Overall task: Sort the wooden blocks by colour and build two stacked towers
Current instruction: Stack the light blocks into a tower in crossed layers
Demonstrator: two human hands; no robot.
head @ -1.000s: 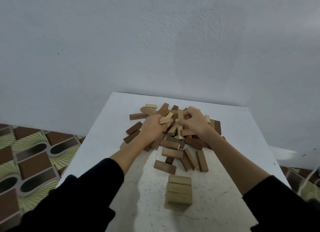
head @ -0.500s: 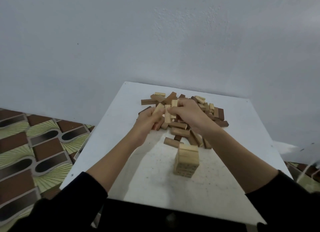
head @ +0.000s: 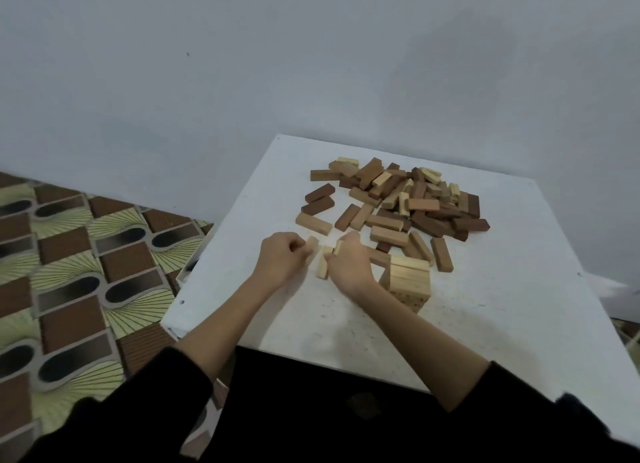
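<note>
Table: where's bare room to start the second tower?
Free: the table's right part, between the light tower and the right edge; the near strip below the tower; the left strip between the left hand and the left edge. Crowded: the far centre under the block pile, and between both hands, right hand included.

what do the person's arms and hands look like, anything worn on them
Both arms wear loose black sleeves, the left sleeve and the right sleeve, pushed up so the forearms are bare. The left hand and right hand are bare too: no gloves, and no rings, watch or bracelet show in this view.
</note>
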